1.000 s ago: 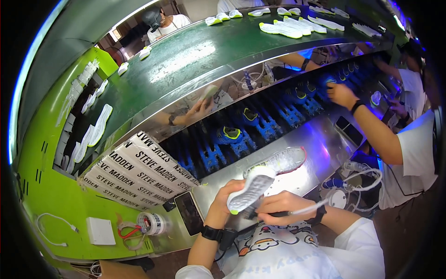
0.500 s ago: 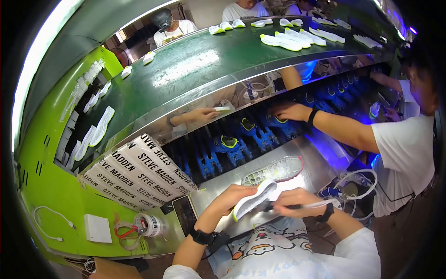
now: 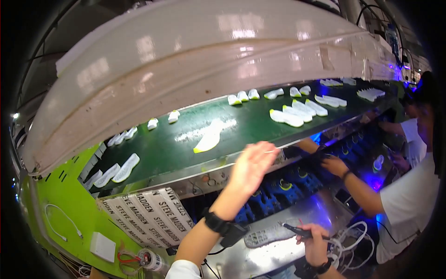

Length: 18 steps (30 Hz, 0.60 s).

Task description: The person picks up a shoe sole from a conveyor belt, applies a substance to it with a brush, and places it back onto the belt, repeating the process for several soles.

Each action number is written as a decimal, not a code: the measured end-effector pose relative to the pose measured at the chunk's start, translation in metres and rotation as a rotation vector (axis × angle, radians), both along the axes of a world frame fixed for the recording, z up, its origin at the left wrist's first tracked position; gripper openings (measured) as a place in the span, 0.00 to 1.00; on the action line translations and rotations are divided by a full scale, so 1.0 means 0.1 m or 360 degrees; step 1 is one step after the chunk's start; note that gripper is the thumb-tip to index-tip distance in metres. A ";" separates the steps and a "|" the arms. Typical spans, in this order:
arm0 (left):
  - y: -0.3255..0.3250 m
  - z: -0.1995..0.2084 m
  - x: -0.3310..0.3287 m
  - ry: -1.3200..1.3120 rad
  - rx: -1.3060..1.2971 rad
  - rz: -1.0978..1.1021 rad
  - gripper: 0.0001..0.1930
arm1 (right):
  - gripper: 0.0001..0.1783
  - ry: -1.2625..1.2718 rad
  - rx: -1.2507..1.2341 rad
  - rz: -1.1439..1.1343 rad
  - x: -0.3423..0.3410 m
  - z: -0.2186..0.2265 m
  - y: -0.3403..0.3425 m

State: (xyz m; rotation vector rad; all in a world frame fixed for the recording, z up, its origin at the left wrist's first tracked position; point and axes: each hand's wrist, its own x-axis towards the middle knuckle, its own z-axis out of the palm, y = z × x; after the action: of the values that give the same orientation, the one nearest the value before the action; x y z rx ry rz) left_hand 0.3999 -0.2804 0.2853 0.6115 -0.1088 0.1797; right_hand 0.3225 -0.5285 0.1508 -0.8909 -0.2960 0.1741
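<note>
Plainly, the left hand (image 3: 253, 168) is outstretched and empty near the white shoe sole (image 3: 208, 140) on the green conveyor belt (image 3: 160, 160), while the right hand (image 3: 317, 242) is wrapped around a black pen-like tool (image 3: 293, 228) beside the grey outsole (image 3: 261, 237)

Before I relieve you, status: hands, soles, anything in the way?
Left hand open, empty. Right hand gripping black pen-like tool. White sole on green belt, beyond left hand; patterned sole on metal bench.

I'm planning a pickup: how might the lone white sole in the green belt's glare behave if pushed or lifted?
The white sole probably won't roll, given its long, low shape. It may slide when pushed, since the green belt looks glossy.
</note>
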 end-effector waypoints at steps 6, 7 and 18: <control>-0.05 0.07 1.74 -0.0624 0.2973 0.1551 0.21 | 0.16 0.0244 -0.0195 0.0165 -0.26 0.02 -0.02; -0.23 0.14 1.77 -0.0393 0.3213 0.1269 0.19 | 0.17 0.0280 -0.0210 0.0124 -0.19 -0.09 -0.08; 0.75 0.32 2.04 0.0484 0.3013 0.1182 0.07 | 0.09 0.0676 -0.0130 0.0135 -0.06 -0.36 -0.35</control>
State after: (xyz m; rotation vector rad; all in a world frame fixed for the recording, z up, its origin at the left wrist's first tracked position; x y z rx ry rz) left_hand 0.6042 -0.2055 0.3177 2.5569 0.3179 0.7110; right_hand 0.3165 -0.5635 0.1151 -0.8988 0.0698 0.4488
